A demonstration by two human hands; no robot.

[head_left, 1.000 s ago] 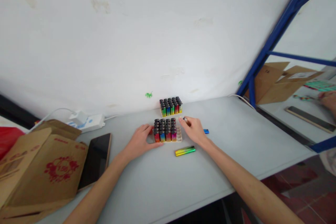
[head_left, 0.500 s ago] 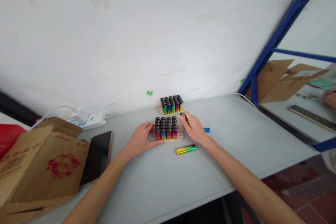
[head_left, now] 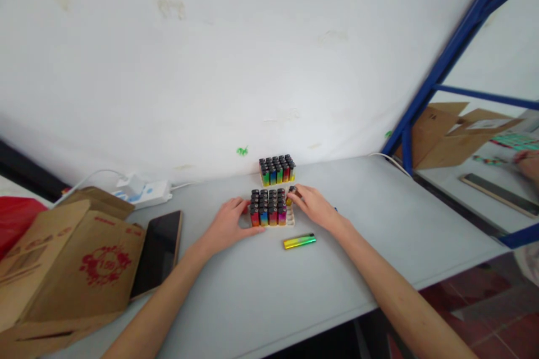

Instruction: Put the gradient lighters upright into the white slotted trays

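Rows of colourful lighters with black tops stand in the front tray (head_left: 290, 223), whose right column shows bare slots at its near end. My left hand (head_left: 229, 224) rests at the tray's left side, fingers apart, thumb along the front edge. At the tray's back right corner, my right hand (head_left: 314, 206) pinches a yellow lighter (head_left: 289, 201) upright by its top. A yellow-green lighter (head_left: 300, 241) lies on the table in front. Behind stands a second tray of lighters (head_left: 277, 171). A blue lighter is almost wholly hidden behind my right wrist.
On the grey table (head_left: 252, 297) at the left are a cardboard box (head_left: 92, 263), a dark phone or tablet (head_left: 158, 252) and a white power strip (head_left: 154, 194). Blue metal frame (head_left: 438, 67) at the right; beyond it, an open carton (head_left: 446, 134) and a person's hand (head_left: 528, 164).
My right hand has moved slightly, bringing the yellow lighter over the right column's back slots. The blue lighter is now mostly covered by my wrist. The view has shifted a little.
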